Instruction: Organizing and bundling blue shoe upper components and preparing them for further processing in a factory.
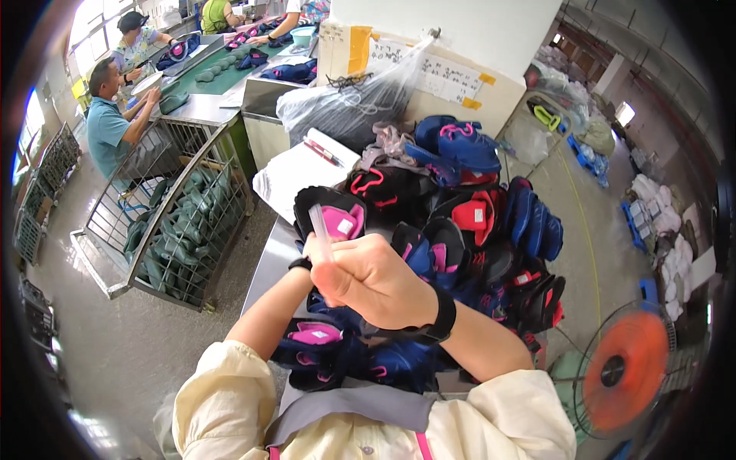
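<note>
My right hand (379,280) is closed in front of me, its thumb toward the camera. A clear plastic strip (318,222) stands up out of its grip. Behind it is my left hand (313,249), mostly hidden, so its fingers cannot be made out. Just beyond both hands lies a black shoe upper (310,203) with a pink lining and a white label. Around them a heap of navy and black shoe uppers (445,238), with pink or red linings, covers the metal table (264,264).
White paper (295,180) with pens on it and a clear plastic bag (353,107) lie toward the back. An orange fan (629,372) stands at right. To the left is a wire cart (203,184) of green shoe-shaped forms. Several people work at a green conveyor (222,69).
</note>
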Demonstrator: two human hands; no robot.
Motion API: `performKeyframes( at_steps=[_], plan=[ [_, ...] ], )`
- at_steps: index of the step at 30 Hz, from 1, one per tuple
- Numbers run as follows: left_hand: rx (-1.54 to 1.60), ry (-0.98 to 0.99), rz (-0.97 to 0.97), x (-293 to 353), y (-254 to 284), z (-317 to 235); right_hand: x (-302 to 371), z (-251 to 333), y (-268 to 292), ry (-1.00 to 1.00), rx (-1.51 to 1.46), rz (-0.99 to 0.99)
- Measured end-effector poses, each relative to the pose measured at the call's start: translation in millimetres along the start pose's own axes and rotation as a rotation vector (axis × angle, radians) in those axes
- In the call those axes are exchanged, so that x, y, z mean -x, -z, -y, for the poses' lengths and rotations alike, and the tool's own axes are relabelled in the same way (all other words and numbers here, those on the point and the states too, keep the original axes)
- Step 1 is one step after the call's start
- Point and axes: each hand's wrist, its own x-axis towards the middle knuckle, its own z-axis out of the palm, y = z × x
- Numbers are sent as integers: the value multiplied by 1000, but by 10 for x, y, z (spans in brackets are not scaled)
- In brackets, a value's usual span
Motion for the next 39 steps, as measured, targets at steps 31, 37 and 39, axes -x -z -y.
performKeyframes(
  at_steps=[31, 37, 39],
  plan=[
    [-443, -300, -30, 2173, -873, -990, 3586, -809, -1010, -1012, 922, -283],
    [-398, -708, 6, 2260, -616, -39, 3647, -732, -1126, -1048, 1128, -514],
    [-454, -796, -113, 2235, -576, 232, 3691, -842, -1240, -1061, 1138, -718]
  ],
)
